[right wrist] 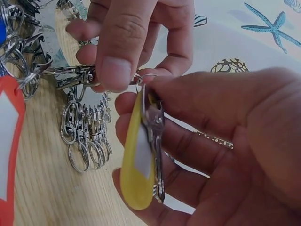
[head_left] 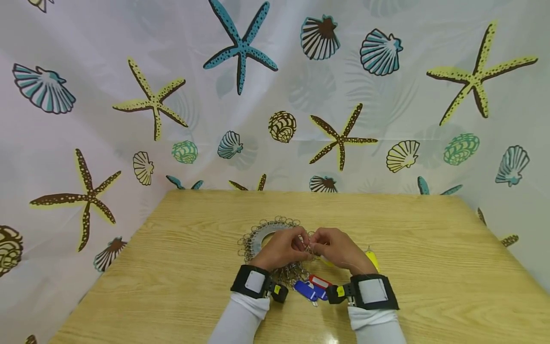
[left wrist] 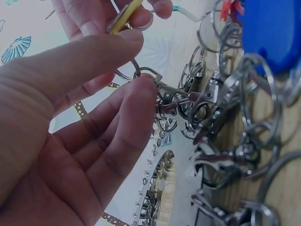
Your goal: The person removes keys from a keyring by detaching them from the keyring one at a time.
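Note:
Over the right side of a flat metal key ring holder (head_left: 257, 239), fringed with small clips and split rings, my two hands meet. My left hand (head_left: 281, 248) pinches a split ring (left wrist: 136, 68) beside one of the holder's clips (left wrist: 164, 92) between thumb and fingers. Opposite it, my right hand (head_left: 337, 246) pinches the ring end of a yellow key tag (right wrist: 135, 165), with a metal key (right wrist: 159, 150) hanging alongside. The tag and key hang down in front of the right fingers. The ring's far side is hidden behind the fingertips.
Blue key tags (head_left: 306, 290) and a red key tag (head_left: 320, 281) lie on the wooden table (head_left: 172, 286) between my wrists. Another yellow key tag (head_left: 373, 260) lies beyond my right wrist. A curtain (head_left: 283, 95) printed with shells and starfish surrounds the table.

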{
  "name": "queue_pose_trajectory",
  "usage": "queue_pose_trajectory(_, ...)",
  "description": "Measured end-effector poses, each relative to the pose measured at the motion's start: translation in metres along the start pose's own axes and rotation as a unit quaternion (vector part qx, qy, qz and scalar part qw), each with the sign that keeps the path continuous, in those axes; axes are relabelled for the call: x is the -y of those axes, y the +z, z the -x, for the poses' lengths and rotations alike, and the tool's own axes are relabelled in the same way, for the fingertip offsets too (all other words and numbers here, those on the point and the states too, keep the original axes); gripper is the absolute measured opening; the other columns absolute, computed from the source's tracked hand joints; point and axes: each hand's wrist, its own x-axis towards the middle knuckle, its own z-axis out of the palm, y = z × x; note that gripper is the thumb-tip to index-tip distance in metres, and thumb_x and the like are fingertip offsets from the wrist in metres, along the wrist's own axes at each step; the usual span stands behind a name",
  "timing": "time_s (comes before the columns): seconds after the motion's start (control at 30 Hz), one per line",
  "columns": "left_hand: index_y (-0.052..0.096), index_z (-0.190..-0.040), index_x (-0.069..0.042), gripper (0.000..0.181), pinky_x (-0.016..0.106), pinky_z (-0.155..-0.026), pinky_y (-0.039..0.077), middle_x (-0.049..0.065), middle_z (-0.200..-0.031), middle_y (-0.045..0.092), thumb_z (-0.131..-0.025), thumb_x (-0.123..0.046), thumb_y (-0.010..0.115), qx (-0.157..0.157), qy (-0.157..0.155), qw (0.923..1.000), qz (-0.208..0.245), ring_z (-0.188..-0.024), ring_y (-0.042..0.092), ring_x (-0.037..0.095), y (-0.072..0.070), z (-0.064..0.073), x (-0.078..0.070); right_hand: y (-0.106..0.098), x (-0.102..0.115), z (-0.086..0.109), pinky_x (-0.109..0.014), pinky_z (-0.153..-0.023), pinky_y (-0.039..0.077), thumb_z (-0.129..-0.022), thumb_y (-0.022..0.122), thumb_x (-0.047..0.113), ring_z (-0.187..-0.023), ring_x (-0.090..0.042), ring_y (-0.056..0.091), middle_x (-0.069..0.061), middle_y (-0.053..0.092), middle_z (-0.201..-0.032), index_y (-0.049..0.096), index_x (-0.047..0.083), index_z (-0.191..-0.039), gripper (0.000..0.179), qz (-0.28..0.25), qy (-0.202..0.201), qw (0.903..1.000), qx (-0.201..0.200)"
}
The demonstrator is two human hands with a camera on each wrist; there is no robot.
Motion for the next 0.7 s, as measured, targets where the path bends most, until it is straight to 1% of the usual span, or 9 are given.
queue_pose_trajectory(0.2, 0.061, -0.094, -0.017, 0.021, 0.025, -0.06, 0.05, -0.003, -0.077, 0.064, -0.082, -0.017, 0.079, 0.002, 0.003, 1.0, 0.0, -0.07, 0.062, 0.009, -0.0013, 0.0005, 0.0017, 0.0026, -0.0002, -0.0009, -0.032, -0.066, 0.042, -0.093, 0.061, 0.009, -0.074, -0.017, 0.053, 0.0, 0.062, -0.082, 0.064, 0.007, -0.089, 0.006, -0.007, 0.011, 0.9999, 0.004)
queue_pose_trajectory(0.47, 0.063, -0.092, -0.017, 0.02, 0.025, -0.057, 0.05, -0.003, -0.075, 0.065, -0.081, -0.018, 0.08, -0.001, 0.009, 0.9999, -0.008, -0.066, 0.062, 0.007, -0.0026, 0.0008, 0.0024, 0.0027, -0.0012, -0.0005, -0.032, -0.064, 0.041, -0.093, 0.061, 0.009, -0.072, -0.016, 0.051, -0.001, 0.061, -0.081, 0.064, 0.007, -0.089, 0.006, -0.015, -0.001, 0.9999, 0.007)
queue_pose_trajectory(0.7, 0.062, -0.091, -0.015, 0.02, 0.025, -0.056, 0.05, -0.003, -0.074, 0.064, -0.081, -0.018, 0.08, -0.006, 0.011, 0.9999, -0.008, -0.065, 0.062, 0.008, -0.0028, 0.0003, 0.0034, 0.0039, -0.0007, -0.0013, -0.032, -0.063, 0.04, -0.093, 0.06, 0.008, -0.072, -0.017, 0.051, -0.001, 0.061, -0.081, 0.064, 0.008, -0.088, 0.006, -0.011, 0.005, 0.9999, -0.002)
